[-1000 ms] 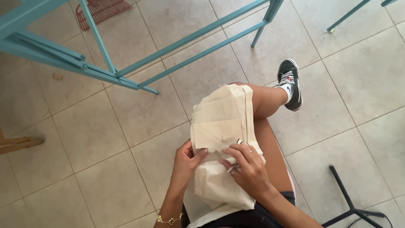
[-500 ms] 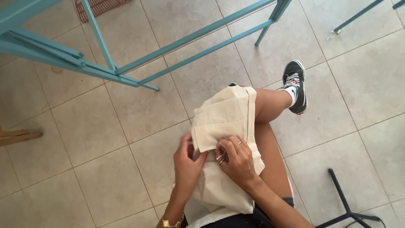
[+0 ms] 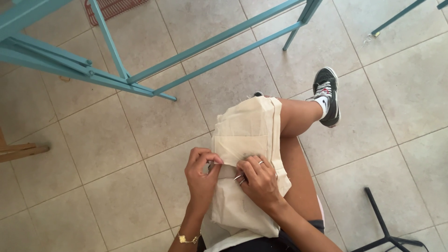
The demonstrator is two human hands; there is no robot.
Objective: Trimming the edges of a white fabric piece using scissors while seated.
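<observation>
A cream cloth (image 3: 249,130), folded into layers, lies over my lap and crossed leg. My left hand (image 3: 201,175) pinches the cloth's folded left edge between thumb and fingers. My right hand (image 3: 259,179), wearing rings, presses flat on the cloth just right of that fold, fingertips pointing toward the left hand. The two hands are almost touching. A gold bracelet (image 3: 188,240) sits on my left wrist. Whether the right hand holds a small tool is hidden.
A teal metal frame (image 3: 140,77) with slanted bars stands on the beige tiled floor ahead. My black-and-white sneaker (image 3: 328,95) rests to the right. A black stand leg (image 3: 380,224) is at lower right, a wooden piece (image 3: 21,151) at far left, a red grate (image 3: 114,7) at the top.
Both hands have shifted a little up the cloth and closer together; the left hand now pinches the fold. The view has shifted slightly.
</observation>
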